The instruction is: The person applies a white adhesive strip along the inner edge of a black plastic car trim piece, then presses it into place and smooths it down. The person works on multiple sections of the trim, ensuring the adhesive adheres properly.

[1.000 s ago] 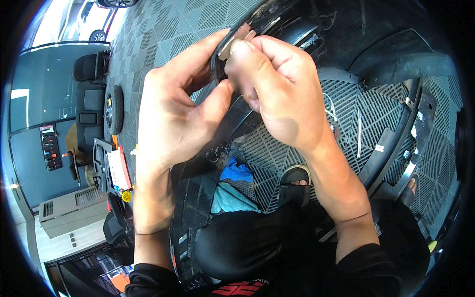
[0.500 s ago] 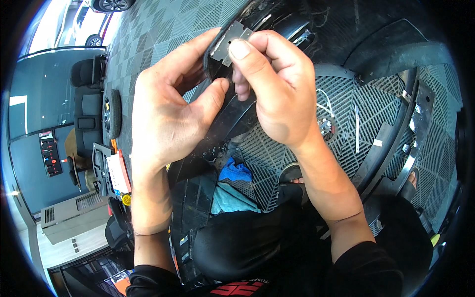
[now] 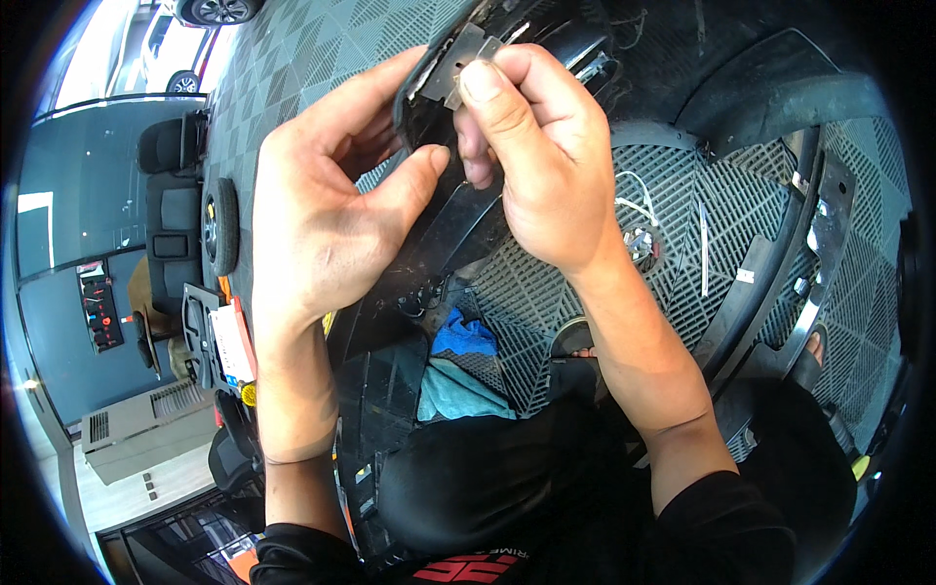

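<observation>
Ridged floor tiles (image 3: pixel 341 49) form the working surface; a dark car seat (image 3: pixel 171 210) stands off to the left. A black panel (image 3: pixel 453 229) extends before the person. At its upper edge, a small notched metal plate (image 3: pixel 453 70) lies against the inner side. Right hand (image 3: pixel 546 146): grip closed on the plate, thumb flat on its face, presumably for fine control of its angle. Left hand (image 3: pixel 327 205): curled about the panel's edge, apparently to steady it; fingers partly hidden, so firmness of grip cannot be determined. A blue cloth (image 3: pixel 464 333) and a teal cloth (image 3: pixel 460 390) lie adjacent, near the knees.
</observation>
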The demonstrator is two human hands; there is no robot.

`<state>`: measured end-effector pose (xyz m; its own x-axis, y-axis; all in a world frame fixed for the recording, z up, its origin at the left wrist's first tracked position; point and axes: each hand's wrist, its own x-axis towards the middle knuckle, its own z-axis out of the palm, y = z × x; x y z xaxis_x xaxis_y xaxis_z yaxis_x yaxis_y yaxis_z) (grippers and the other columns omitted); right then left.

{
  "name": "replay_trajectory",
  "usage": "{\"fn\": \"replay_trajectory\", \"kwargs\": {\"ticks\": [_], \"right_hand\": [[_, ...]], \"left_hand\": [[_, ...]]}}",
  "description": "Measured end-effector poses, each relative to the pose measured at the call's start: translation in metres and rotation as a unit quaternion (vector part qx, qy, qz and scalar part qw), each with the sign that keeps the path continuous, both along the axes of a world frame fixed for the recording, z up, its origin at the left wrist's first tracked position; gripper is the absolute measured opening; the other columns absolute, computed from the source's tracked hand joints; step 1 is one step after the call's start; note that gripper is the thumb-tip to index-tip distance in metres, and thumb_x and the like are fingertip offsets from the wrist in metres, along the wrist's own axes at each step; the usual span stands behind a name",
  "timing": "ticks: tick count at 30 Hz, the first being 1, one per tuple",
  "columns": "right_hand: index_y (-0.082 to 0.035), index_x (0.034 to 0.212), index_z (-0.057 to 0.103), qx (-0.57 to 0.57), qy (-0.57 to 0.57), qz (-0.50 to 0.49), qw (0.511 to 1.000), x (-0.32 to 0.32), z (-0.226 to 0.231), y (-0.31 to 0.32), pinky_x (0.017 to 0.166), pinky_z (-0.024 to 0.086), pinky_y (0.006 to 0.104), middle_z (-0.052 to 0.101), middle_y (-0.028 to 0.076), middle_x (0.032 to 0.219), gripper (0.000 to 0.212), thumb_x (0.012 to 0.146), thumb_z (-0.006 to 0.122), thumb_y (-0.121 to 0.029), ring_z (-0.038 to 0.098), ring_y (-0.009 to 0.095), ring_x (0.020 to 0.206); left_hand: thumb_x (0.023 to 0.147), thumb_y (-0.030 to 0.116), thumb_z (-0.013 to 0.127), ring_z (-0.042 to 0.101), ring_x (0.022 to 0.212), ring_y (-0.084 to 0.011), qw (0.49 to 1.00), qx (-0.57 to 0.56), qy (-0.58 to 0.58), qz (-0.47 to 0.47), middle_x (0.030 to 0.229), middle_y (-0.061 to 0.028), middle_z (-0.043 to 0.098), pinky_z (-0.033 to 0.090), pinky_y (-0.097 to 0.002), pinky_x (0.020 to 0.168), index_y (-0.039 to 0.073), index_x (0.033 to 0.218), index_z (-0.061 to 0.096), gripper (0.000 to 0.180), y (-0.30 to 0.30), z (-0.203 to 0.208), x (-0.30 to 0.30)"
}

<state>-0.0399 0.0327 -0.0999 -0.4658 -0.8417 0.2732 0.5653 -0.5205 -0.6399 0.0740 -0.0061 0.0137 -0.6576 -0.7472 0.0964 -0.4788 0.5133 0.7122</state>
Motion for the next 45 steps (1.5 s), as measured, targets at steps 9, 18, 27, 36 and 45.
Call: {"fn": "replay_trajectory", "kwargs": {"ticks": [9,18,27,36,45], "right_hand": [[-0.001,0.101,0.062,-0.008,0.017,-0.038,0.999,0.003,0.000,-0.006,0.050,0.043,0.0223,0.054,-0.001,0.062,0.025,0.106,0.060,-0.026,0.050,0.006,0.052],[-0.001,0.088,0.061,0.073,0.044,-0.053,0.995,0.003,0.010,0.003,0.056,0.042,0.0281,0.054,0.001,0.067,0.025,0.105,0.061,-0.019,0.047,0.008,0.062],[0.000,0.088,0.061,0.089,0.062,-0.034,0.994,0.002,0.014,0.006,0.059,0.044,0.0316,0.056,0.006,0.068,0.024,0.104,0.060,-0.018,0.051,0.014,0.061],[0.001,0.090,0.062,0.083,0.091,-0.053,0.991,0.004,0.011,0.006,0.059,0.045,0.0319,0.058,0.007,0.070,0.022,0.103,0.061,-0.018,0.053,0.015,0.062],[0.001,0.090,0.064,0.078,-0.026,-0.084,0.993,0.021,0.015,0.001,0.056,0.043,0.0295,0.057,0.005,0.067,0.024,0.103,0.063,-0.019,0.050,0.010,0.059]], "left_hand": [[0.084,-0.006,0.079,0.066,0.093,-0.0079,1.000,-0.008,-0.005,0.004,0.106,-0.0051,0.073,0.055,-0.0225,0.082,-0.004,0.139,0.061,0.057,0.000,0.000,-0.001],[0.082,-0.005,0.081,0.066,0.095,-0.0096,0.999,-0.018,-0.023,-0.014,0.106,-0.0060,0.073,0.055,-0.0248,0.086,-0.003,0.140,0.060,0.062,-0.002,0.002,0.000],[0.080,-0.005,0.082,0.067,0.093,-0.0096,0.999,-0.027,-0.027,-0.009,0.106,-0.0070,0.073,0.055,-0.0244,0.084,-0.004,0.140,0.060,0.063,-0.002,0.003,-0.001],[0.080,-0.005,0.082,0.066,0.090,-0.0080,1.000,-0.018,-0.019,-0.003,0.102,-0.0054,0.073,0.054,-0.0232,0.081,-0.003,0.140,0.061,0.063,-0.001,0.004,-0.002],[0.082,-0.005,0.080,0.066,0.095,-0.0076,1.000,-0.012,-0.002,-0.014,0.106,-0.0049,0.073,0.054,-0.0233,0.085,-0.002,0.140,0.060,0.061,-0.003,-0.001,0.000]]}}
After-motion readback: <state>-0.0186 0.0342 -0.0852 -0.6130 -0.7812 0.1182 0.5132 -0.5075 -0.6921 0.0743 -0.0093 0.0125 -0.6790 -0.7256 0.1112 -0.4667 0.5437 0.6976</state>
